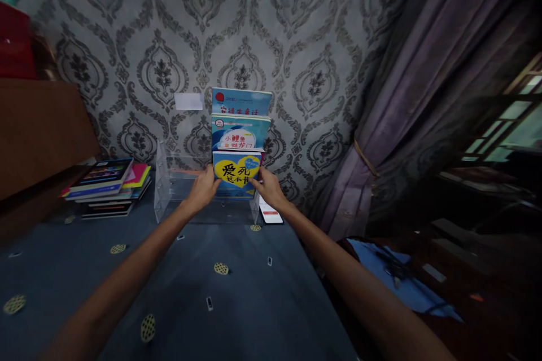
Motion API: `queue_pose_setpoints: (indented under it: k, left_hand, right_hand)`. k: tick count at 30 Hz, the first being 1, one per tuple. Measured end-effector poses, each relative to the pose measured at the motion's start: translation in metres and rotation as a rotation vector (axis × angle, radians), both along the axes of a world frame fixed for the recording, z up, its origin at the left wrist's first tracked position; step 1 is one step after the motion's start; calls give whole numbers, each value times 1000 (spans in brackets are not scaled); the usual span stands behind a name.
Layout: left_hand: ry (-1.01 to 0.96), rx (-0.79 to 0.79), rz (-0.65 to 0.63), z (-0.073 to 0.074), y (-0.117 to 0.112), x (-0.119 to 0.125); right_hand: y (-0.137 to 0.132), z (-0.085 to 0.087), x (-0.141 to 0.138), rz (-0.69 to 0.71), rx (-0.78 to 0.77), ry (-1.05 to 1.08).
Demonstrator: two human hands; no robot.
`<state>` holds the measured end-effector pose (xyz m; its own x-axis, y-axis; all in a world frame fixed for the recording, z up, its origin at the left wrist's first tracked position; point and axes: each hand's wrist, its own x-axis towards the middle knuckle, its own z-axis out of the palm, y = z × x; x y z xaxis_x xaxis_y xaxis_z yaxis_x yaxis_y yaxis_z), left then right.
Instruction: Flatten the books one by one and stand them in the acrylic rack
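A blue book with a yellow heart on its cover [237, 172] is held upright between my two hands, at the front of a clear acrylic rack [163, 186]. My left hand [204, 186] grips its left edge, thumb on the cover. On the right edge, my right hand [270, 187] grips it the same way. Behind it rise a blue-white book [242, 131] and a taller blue book [241, 100], stepped upward, their lower parts hidden. A phone with a lit white screen [270, 212] lies flat just right of the rack.
Left of the rack is a stack of books [105, 186], beside a brown box [38, 130] with a red object [14, 42] on top. Dark blue patterned cloth covers the table [237, 321]. A purple curtain [393, 101] hangs at right; a blue item [381, 271] lies below it.
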<state>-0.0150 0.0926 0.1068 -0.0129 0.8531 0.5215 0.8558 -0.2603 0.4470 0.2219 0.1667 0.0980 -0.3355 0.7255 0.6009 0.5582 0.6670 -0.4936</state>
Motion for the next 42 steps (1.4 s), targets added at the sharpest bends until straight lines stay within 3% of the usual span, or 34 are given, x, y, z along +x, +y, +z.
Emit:
queue_pose_setpoints:
  k: [9, 15, 25, 42]
  left_hand:
    - [75, -15, 22, 2, 2, 4]
    - [91, -14, 22, 4, 4, 5]
    - [80, -47, 87, 1, 10, 11]
    - [60, -137, 175, 14, 16, 22]
  right_hand:
    - [-3, -9, -1, -77, 69, -12]
    - [-12, -15, -4, -156, 83, 138]
    - [-6, -10, -7, -129, 81, 171]
    - [-3, -17, -10, -150, 106, 186]
